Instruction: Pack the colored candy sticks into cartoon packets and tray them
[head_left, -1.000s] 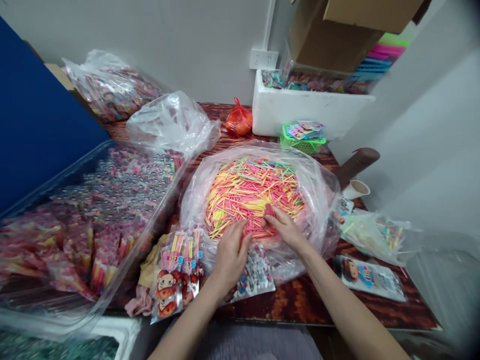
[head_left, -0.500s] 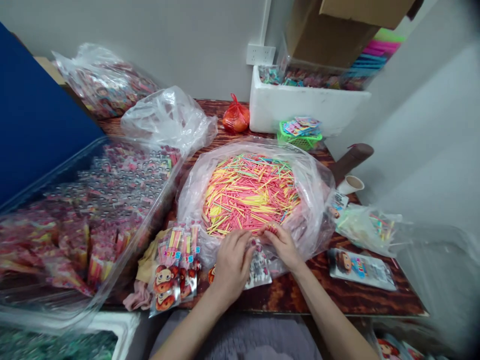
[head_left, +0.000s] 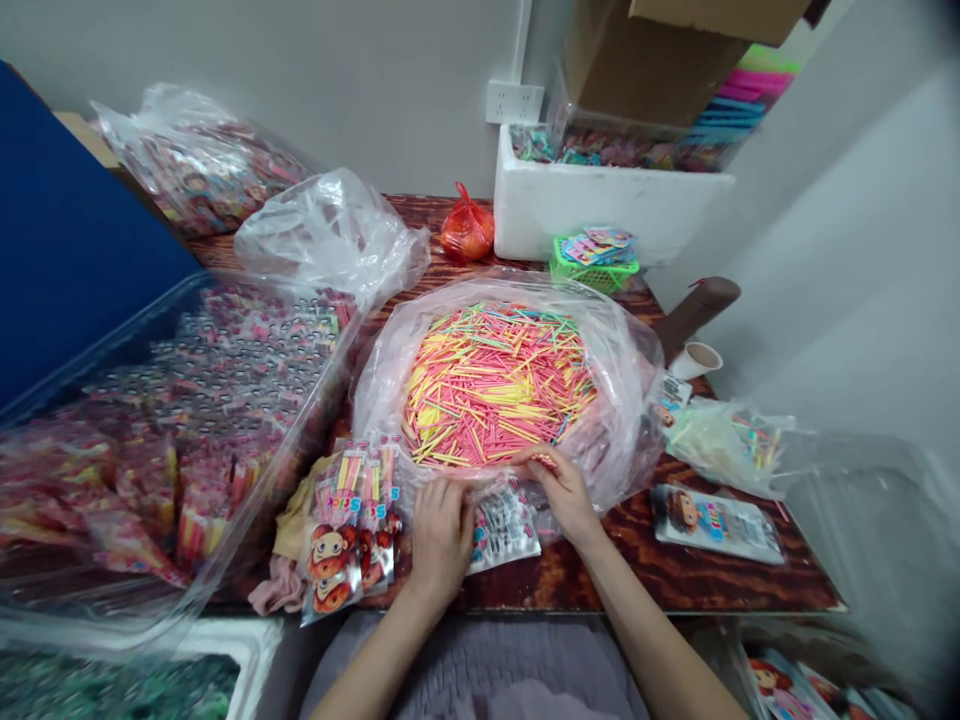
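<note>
A clear plastic bag (head_left: 379, 400) lies open at mid-table, heaped with thin pink, yellow and green sticks (head_left: 495, 390). At its near edge my right hand (head_left: 561, 495) is closed around a small bunch of pink sticks, whose ends show between the fingers. My left hand (head_left: 442, 525) rests palm down just in front of the bag, fingers together and bent, fingertips partly hidden. A silver printed pouch (head_left: 504, 525) lies between the hands, beside my left thumb. More printed pouches (head_left: 336, 560), showing sticks and a cartoon face, overlap left of my left hand.
A clear bin (head_left: 247, 500) of filled pouches stands left. Behind are a red bag (head_left: 468, 230), a green basket (head_left: 592, 268) of cards and a white foam box (head_left: 607, 205). To the right are a paper cup (head_left: 696, 360), a flat pouch pack (head_left: 716, 522) and a bag of sticks (head_left: 724, 440).
My left hand has moved left and toward me, away from my right hand, uncovering more of the silver pouch. My right hand stays by the bag's edge. The view has shifted slightly.
</note>
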